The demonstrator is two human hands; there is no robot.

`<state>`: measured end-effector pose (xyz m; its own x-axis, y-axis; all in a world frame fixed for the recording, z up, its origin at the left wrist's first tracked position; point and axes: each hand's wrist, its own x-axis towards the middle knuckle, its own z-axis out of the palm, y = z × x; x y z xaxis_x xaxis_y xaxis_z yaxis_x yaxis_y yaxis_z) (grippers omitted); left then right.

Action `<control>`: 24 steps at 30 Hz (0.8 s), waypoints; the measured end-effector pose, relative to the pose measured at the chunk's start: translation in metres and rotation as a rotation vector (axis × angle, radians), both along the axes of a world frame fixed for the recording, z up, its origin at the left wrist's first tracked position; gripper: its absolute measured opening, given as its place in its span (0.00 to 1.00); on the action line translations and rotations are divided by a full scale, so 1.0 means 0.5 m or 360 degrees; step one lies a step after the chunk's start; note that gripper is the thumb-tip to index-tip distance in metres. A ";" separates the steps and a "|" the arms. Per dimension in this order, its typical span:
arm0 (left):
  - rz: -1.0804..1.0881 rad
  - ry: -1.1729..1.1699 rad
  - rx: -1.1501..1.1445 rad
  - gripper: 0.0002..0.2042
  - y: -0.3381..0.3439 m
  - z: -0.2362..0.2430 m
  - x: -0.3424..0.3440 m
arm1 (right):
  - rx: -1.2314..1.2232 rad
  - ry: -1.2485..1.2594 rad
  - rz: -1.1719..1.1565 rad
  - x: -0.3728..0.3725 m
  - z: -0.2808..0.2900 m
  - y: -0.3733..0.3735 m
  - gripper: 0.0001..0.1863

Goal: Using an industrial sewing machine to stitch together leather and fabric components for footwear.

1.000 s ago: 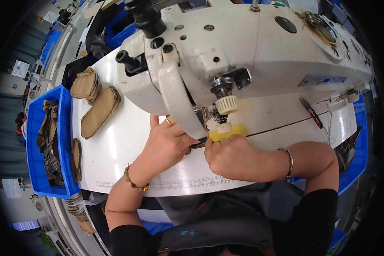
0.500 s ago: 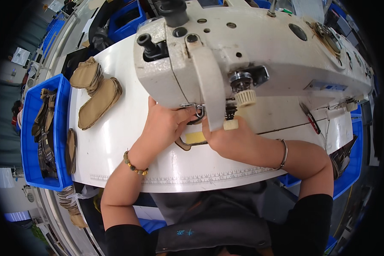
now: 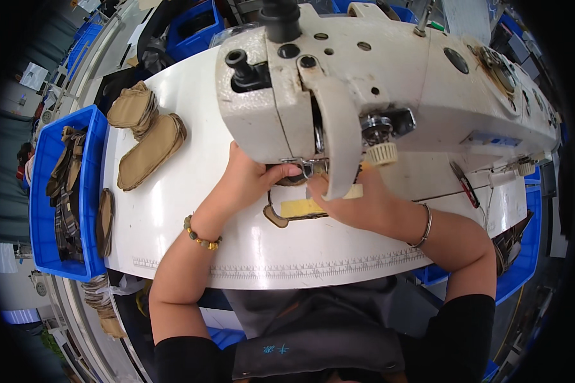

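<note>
Head view: hands (image 3: 239, 185) (image 3: 372, 205), grip unclear, touch fabric (image 3: 275, 217) on white tabletop (image 3: 185, 204) beside blue bin (image 3: 94, 204).

Black sleeves (image 3: 457, 332) flank a dark grey apron (image 3: 329, 354), with a beaded bracelet (image 3: 199, 238) and silver bangle (image 3: 428, 225).

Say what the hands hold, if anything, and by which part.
Left hand is at the far part of the dark-edged piece, right hand at its right side. Whether either grips it cannot be told.

A blue bin (image 3: 94, 191) stands left — beyond it hangs a dark curtain (image 3: 9, 143).
</note>
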<state>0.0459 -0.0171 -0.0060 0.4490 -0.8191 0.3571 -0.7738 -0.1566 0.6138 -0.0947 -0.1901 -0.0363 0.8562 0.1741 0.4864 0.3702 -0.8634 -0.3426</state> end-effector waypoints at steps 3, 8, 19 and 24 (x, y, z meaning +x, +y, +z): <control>-0.0007 0.0207 0.0126 0.12 0.004 -0.033 0.013 | 0.0310 0.0017 -0.0071 0.014 -0.003 -0.004 0.06; 0.0083 0.0495 0.0286 0.12 0.005 -0.031 0.008 | 0.0512 -0.0202 -0.0090 0.025 -0.006 0.011 0.04; -0.0186 0.0376 0.0281 0.10 0.020 -0.042 0.029 | 0.0094 0.0145 0.0052 0.028 -0.043 -0.004 0.04; -0.0090 0.0464 0.0349 0.10 0.023 -0.030 0.016 | 0.0052 0.0193 0.0023 0.012 -0.020 0.005 0.04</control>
